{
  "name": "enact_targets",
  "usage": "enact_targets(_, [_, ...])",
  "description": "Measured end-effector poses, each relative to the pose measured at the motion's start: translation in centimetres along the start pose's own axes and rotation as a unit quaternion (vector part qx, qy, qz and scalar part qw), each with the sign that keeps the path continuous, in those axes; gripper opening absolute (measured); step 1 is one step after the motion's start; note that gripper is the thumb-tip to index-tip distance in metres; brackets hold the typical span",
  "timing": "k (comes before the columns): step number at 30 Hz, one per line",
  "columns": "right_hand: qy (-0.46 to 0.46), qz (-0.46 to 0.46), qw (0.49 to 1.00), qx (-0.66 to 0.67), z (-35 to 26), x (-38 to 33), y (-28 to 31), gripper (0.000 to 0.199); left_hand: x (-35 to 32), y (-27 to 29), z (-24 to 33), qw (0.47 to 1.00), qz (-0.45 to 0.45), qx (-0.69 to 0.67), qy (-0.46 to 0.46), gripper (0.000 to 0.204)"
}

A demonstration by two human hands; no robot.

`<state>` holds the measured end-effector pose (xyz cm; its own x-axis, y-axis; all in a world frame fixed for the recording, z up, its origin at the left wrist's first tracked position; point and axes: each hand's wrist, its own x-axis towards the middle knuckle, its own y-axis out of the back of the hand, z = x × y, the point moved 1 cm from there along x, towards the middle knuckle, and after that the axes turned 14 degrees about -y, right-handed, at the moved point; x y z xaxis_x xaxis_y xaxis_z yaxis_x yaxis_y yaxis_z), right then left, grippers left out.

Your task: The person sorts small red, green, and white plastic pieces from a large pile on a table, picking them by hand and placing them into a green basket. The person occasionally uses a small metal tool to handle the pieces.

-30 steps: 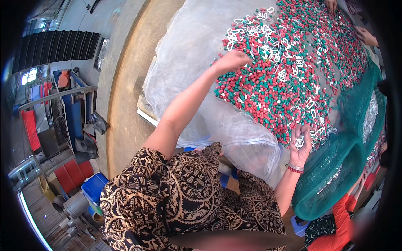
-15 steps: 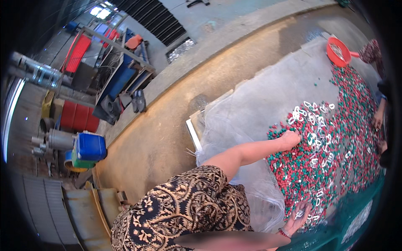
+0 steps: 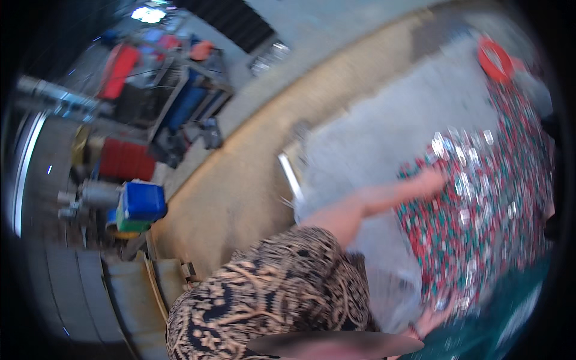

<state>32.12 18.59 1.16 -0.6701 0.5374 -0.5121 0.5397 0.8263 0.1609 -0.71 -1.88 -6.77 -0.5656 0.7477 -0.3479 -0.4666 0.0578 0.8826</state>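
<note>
My left hand [image 3: 433,182] reaches over the left side of a spread of small red and green pieces [image 3: 435,240], among or just above them. Motion smears its fingers, so its grip cannot be made out. Nearer the bottom of the view, my right hand [image 3: 435,321] is at the pile's lower edge, with a pale blur by its fingers. White ring-like pieces [image 3: 465,153] lie scattered over the coloured ones, also blurred. Under the pile lies a pale translucent sheet [image 3: 372,144].
A red basin-like container with a handle [image 3: 495,59] sits at the pile's far end. Green material [image 3: 510,300] borders the lower right. Left of the sheet runs a brown floor [image 3: 240,180], with a blue container [image 3: 144,201], a red drum [image 3: 126,159] and dark footwear [image 3: 210,133] beyond.
The whole view has shifted and blurred as my head moved. Both hands remain at about the same places on the pile. The other person's hand at the right edge is now mostly out of sight.
</note>
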Motion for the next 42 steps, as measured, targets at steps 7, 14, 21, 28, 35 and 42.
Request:
enact_targets(7, [-0.144, -0.244, 0.812, 0.511, -1.7, 0.6, -0.5, 0.008, -2.3, 0.8, -5.0, 0.956, 0.271, -0.107, -0.028, 0.037])
enact_targets(14, [-0.157, -0.220, 0.815, 0.513, -2.3, 1.3, -2.7, 0.011, -3.9, 1.7, -3.1, 0.976, 0.198, -0.082, 0.022, 0.035])
enact_targets(21, [-0.168, -0.207, 0.832, 0.486, -3.5, 1.0, -4.2, 0.012, -3.9, 0.9, -4.1, 0.982, 0.189, 0.013, -0.001, 0.044])
enact_targets(28, [-0.172, -0.162, 0.859, 0.454, -3.8, -3.5, -5.7, 0.009, -2.4, -1.9, -4.4, 0.976, 0.209, 0.018, -0.058, 0.030])
enact_targets(35, [-0.147, -0.231, 0.776, 0.569, -3.8, -7.7, -5.5, 0.028, -1.3, -2.4, -4.6, 0.986, 0.083, 0.144, -0.003, 0.028])
enact_targets(42, [-0.059, -0.276, 0.659, 0.697, -4.0, -8.7, -2.1, 0.034, -2.2, 0.5, -3.2, 0.969, 0.214, 0.118, -0.019, 0.037])
